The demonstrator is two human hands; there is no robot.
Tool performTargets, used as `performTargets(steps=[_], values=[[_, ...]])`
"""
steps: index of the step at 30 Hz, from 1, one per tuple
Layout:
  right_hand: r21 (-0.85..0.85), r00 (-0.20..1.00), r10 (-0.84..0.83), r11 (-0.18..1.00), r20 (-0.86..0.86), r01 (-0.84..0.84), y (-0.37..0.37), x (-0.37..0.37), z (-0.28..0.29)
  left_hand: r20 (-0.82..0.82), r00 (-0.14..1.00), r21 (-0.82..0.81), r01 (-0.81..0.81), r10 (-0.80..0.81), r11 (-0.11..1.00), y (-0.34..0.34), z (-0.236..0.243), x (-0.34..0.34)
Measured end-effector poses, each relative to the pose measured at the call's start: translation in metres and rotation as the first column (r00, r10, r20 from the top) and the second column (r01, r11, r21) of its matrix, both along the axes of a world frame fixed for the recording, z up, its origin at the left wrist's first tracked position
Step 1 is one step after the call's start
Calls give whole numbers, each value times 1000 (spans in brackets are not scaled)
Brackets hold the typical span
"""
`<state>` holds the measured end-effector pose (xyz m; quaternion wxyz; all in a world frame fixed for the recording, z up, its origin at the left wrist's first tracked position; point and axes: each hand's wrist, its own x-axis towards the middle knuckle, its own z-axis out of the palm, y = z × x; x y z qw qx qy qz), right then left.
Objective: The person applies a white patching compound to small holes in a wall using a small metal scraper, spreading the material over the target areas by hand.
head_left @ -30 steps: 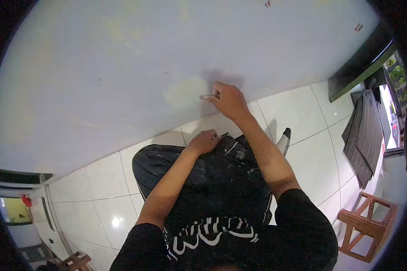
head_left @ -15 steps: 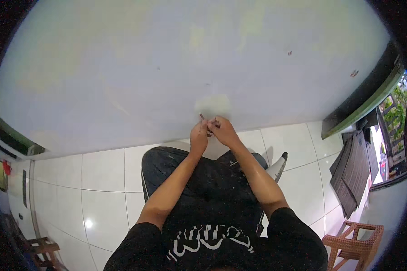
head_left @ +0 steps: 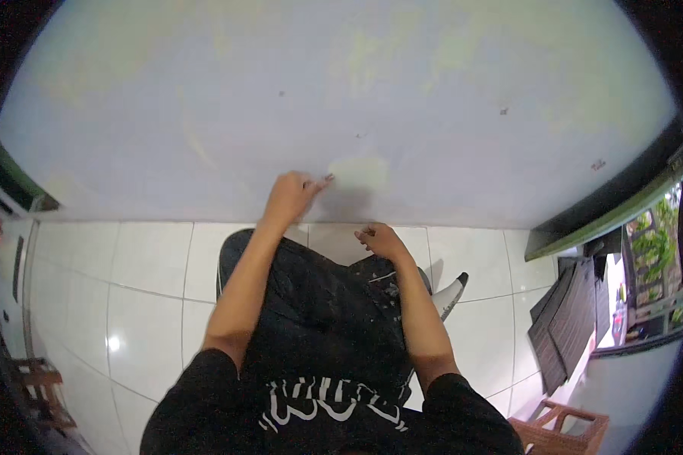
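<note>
Small, thin, dark-tipped piece (head_left: 328, 177), at the left edge of a pale yellowish patch (head_left: 360, 173) low on the wall (head_left: 205, 129). We see it pinched between the fingertips of the left hand (head_left: 287, 199), a grip that, we judge, leaves its outer end free toward the patch; whether it touches the wall we cannot tell. The hands are apart. The right hand (head_left: 379, 241) hangs lower, near the bent knee, its fingers loosely curled; we cannot tell whether they enclose anything. Its place below the patch probably keeps it out of the left hand's way. Around the hands, we note the speckled black trousers (head_left: 311, 303), knees spread before the wall, a posture that likely brings its low part within easy reach. A dark-toed pale sock (head_left: 449, 296) shows at right on the white floor tiles (head_left: 152, 254). Farther right lie dark, striped panels (head_left: 565, 326), and nearest the lower edge, a brown woven stool (head_left: 558, 432).
</note>
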<state>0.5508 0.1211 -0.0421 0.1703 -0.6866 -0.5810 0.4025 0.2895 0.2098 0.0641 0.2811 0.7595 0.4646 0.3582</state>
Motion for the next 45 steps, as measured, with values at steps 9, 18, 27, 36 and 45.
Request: performTargets(steps=[9, 18, 27, 36, 45], values=[[0, 949, 199, 979, 244, -205, -7, -24, 15, -229, 941, -59, -267, 248, 962, -2, 4, -8], [-104, 939, 235, 971, 251, -215, 5, -21, 17, -196, 924, -33, -341, 328, 940, -6, 11, -2], [-150, 933, 265, 961, 243, -234, 4, -27, 13, -87, 937, 217, -314, 338, 924, -9, -5, 6], [-134, 937, 274, 959, 218, -249, 5, -22, -6, -10, 945, 215, -317, 326, 924, -7, -3, 1], [-242, 969, 214, 953, 122, -180, 8, -19, -16, -40, 941, 261, -314, 336, 913, -4, -11, 7]])
